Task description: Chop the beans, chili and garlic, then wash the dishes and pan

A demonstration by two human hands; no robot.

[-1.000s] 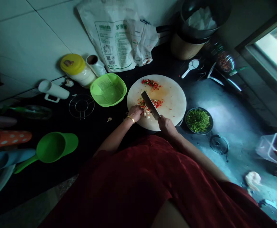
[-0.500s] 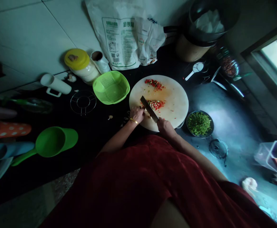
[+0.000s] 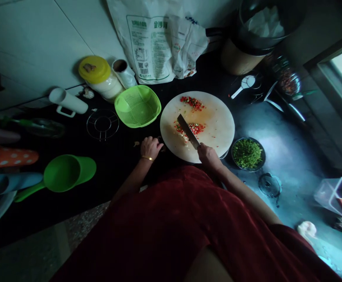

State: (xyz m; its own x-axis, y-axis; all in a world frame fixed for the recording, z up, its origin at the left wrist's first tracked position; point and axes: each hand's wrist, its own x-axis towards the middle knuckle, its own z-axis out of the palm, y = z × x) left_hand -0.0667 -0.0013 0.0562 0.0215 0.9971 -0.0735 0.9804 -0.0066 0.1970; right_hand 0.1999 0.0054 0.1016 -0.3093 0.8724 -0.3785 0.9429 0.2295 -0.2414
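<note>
A round pale cutting board (image 3: 218,125) lies on the dark counter. On it are two heaps of chopped red chilli (image 3: 192,102), the nearer one mixed with pale garlic bits (image 3: 196,128). My right hand (image 3: 207,154) grips the handle of a cleaver (image 3: 188,130), whose blade rests on the nearer heap. My left hand (image 3: 150,147), with a gold bangle at the wrist, is off the board at its left edge on the counter, fingers curled; what they hold, if anything, is hidden.
A bowl of chopped green vegetable (image 3: 247,153) stands right of the board. A green basket (image 3: 137,105), wire trivet (image 3: 102,124), yellow-lidded jar (image 3: 99,78), white cup (image 3: 67,102) and green scoop (image 3: 62,174) lie left. A printed bag (image 3: 159,39) and pot (image 3: 256,31) stand behind.
My left hand has left the garlic on the board and moved left onto the counter. The cleaver has shifted slightly right over the chilli heap.
</note>
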